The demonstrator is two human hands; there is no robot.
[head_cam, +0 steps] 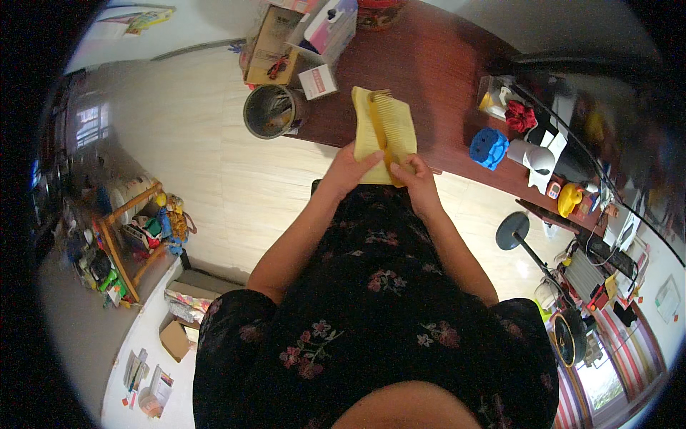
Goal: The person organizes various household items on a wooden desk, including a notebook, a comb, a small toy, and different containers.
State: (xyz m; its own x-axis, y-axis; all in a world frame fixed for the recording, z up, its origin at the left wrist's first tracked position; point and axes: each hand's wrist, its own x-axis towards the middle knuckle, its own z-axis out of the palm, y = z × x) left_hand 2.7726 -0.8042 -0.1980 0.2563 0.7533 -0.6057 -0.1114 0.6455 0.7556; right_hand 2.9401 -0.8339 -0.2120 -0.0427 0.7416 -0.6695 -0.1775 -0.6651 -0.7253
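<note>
A yellow comb (pixel 381 120) lies lengthwise on a pale yellow cloth (pixel 402 115), its teeth facing right and its far end near the cloth's top edge. My left hand (pixel 351 169) grips the cloth's lower left side, with the thumb against the comb's near part. On the lower right, my right hand (pixel 415 179) pinches the cloth, its thumb also at the comb's near end. Both are held at the near edge of a reddish-brown wooden table (pixel 386 59). The fingers beneath the cloth are hidden.
A dark round bin (pixel 269 111) stands at the table's left edge, beside a small white box (pixel 318 82) and cardboard box (pixel 273 45). To the right are a blue round object (pixel 489 148), a red scrunchie (pixel 520 116) and a yellow duck figure (pixel 569 200).
</note>
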